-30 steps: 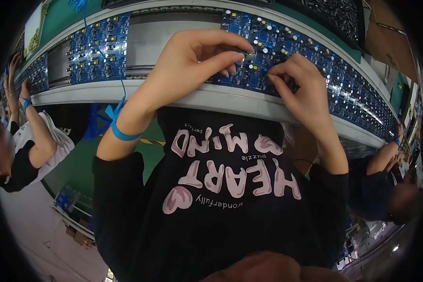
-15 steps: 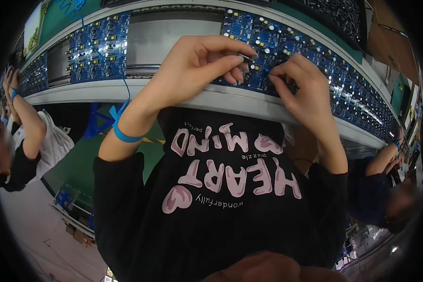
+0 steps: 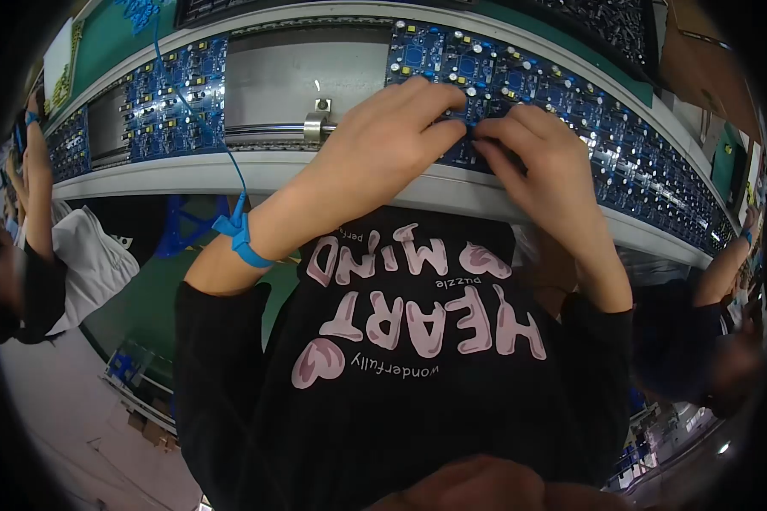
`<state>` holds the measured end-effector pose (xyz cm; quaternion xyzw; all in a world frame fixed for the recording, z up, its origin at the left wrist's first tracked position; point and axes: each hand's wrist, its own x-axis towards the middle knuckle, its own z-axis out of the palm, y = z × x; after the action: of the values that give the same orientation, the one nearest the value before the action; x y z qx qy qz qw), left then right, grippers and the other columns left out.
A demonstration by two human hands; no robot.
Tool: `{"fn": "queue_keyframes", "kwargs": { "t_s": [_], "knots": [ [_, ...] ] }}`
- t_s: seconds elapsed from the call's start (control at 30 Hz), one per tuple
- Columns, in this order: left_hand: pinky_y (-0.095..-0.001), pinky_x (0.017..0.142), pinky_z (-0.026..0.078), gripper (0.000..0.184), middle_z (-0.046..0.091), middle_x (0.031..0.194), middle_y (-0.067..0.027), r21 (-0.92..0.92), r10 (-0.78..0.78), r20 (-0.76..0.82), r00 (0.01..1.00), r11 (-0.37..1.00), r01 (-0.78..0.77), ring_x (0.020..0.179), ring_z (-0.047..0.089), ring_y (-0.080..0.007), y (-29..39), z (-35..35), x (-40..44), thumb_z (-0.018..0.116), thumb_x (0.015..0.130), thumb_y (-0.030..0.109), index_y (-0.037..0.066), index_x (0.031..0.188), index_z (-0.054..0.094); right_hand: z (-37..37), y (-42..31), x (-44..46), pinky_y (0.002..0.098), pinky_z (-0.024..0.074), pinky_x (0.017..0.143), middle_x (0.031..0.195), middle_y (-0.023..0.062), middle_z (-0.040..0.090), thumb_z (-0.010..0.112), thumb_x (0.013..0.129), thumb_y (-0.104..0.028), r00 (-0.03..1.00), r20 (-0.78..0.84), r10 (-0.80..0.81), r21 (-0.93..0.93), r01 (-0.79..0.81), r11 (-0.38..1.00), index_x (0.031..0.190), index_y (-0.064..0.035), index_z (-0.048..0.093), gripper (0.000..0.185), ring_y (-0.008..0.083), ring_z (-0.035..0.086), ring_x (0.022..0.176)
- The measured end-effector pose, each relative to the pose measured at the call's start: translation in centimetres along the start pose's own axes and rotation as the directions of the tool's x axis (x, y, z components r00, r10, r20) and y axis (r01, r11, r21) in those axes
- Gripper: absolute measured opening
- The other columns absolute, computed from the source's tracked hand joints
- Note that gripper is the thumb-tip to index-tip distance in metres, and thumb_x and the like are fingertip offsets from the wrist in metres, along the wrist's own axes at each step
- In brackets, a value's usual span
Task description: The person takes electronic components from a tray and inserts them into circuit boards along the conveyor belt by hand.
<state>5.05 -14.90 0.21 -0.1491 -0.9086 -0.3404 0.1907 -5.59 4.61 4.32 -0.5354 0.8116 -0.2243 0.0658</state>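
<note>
My left hand [image 3: 396, 128], with a blue wrist strap [image 3: 240, 241] and its cord, reaches over the near left part of the long blue circuit board panel [image 3: 614, 132]. Its thumb and index finger are pinched close over the board; what lies between them is hidden. Close to its right, my right hand [image 3: 541, 157] hangs over the same panel, thumb and fingertips drawn together at the board. Anything in that pinch is too small to make out. The two sets of fingertips nearly touch. Small white, yellow and blue parts stand on the panel.
Another board panel [image 3: 175, 102] lies on the rails further left. A metal cylinder on a bracket [image 3: 314, 126] shows between the panels. A black tray of small dark parts [image 3: 605, 30] sits behind. Persons work at the left [image 3: 38, 281] and right [image 3: 682, 341].
My left hand has turned palm down and moved right, its fingertips now beside my right hand's. The panel has shifted slightly left, and the metal cylinder has come into view.
</note>
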Motion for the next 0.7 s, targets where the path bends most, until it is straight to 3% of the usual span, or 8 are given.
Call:
{"fn": "queue_keyframes", "kwargs": {
  "t_s": [0.17, 0.43, 0.5, 0.53, 0.6, 0.7],
  "knots": [
    [-0.0387, 0.076, 0.054, 0.026, 0.065, 0.111, -0.0091, 0.01, -0.009, 0.042, 0.999, 1.0, 0.009, 0.097, 0.065, -0.029, -0.1, 0.1, 0.5, 0.071, 0.075, 0.001, 0.005, 0.101, 0.069, -1.6, 0.4, 0.0, 0.0331, 0.0502, 0.062, 0.083, 0.0082, 0.065, 0.074, 0.085, -0.004, 0.999, -0.003, 0.053, 0.051, -0.053, 0.997, 0.096, -0.0048, 0.071, 0.012, 0.0247, 0.064, 0.074],
    [-0.0378, 0.081, 0.054, 0.021, 0.064, 0.112, -0.0087, 0.038, 0.13, 0.145, 0.981, 0.99, -0.137, 0.1, 0.064, -0.029, -0.4, -0.9, 1.4, 0.064, 0.081, 0.007, 0.006, 0.102, 0.068, -4.0, 2.2, 1.2, 0.0248, 0.047, 0.062, 0.085, 0.005, 0.066, 0.071, 0.089, -0.002, 0.986, -0.038, 0.164, 0.09, -0.16, 0.983, 0.101, -0.004, 0.072, 0.012, 0.0138, 0.061, 0.071],
    [-0.0377, 0.082, 0.054, 0.021, 0.064, 0.111, -0.0087, 0.036, 0.139, 0.153, 0.978, 0.989, -0.146, 0.1, 0.064, -0.0287, -0.7, -0.9, 1.6, 0.064, 0.081, 0.007, 0.005, 0.102, 0.067, -4.5, 4.1, 1.8, 0.0256, 0.0463, 0.057, 0.082, 0.0023, 0.065, 0.073, 0.091, -0.014, 0.969, -0.198, 0.145, 0.102, -0.127, 0.987, 0.1, -0.0083, 0.072, 0.011, 0.0118, 0.059, 0.064],
    [-0.0376, 0.082, 0.054, 0.021, 0.064, 0.11, -0.0087, 0.033, 0.143, 0.16, 0.977, 0.988, -0.15, 0.101, 0.064, -0.0285, -0.9, -0.8, 1.7, 0.064, 0.081, 0.007, 0.005, 0.101, 0.067, -5.6, 4.7, 2.4, 0.0217, 0.0429, 0.065, 0.083, 0.0001, 0.062, 0.069, 0.094, -0.007, 0.968, -0.195, 0.159, 0.008, -0.161, 0.987, 0.105, -0.0041, 0.073, 0.011, 0.0066, 0.052, 0.07],
    [-0.0375, 0.083, 0.053, 0.02, 0.064, 0.109, -0.0085, 0.039, 0.151, 0.155, 0.976, 0.987, -0.159, 0.101, 0.064, -0.028, -1.1, -0.3, 1.5, 0.064, 0.081, 0.007, 0.005, 0.101, 0.067, -6.2, 7.6, 3.4, 0.0206, 0.0417, 0.066, 0.084, -0.0005, 0.061, 0.068, 0.096, -0.008, 0.94, -0.307, 0.147, -0.098, -0.185, 0.978, 0.106, -0.0045, 0.073, 0.012, 0.0063, 0.049, 0.07],
    [-0.0372, 0.083, 0.053, 0.019, 0.064, 0.109, -0.008, 0.048, 0.164, 0.176, 0.971, 0.983, -0.175, 0.101, 0.063, -0.0274, -1.2, -0.2, 1.6, 0.065, 0.081, 0.007, 0.005, 0.1, 0.067, -6.5, 10.9, 3.8, 0.0209, 0.0427, 0.067, 0.085, 0.0, 0.062, 0.068, 0.096, -0.009, 0.942, -0.288, 0.172, -0.022, -0.186, 0.982, 0.107, -0.0042, 0.072, 0.013, 0.0068, 0.05, 0.071]
  ]
}}
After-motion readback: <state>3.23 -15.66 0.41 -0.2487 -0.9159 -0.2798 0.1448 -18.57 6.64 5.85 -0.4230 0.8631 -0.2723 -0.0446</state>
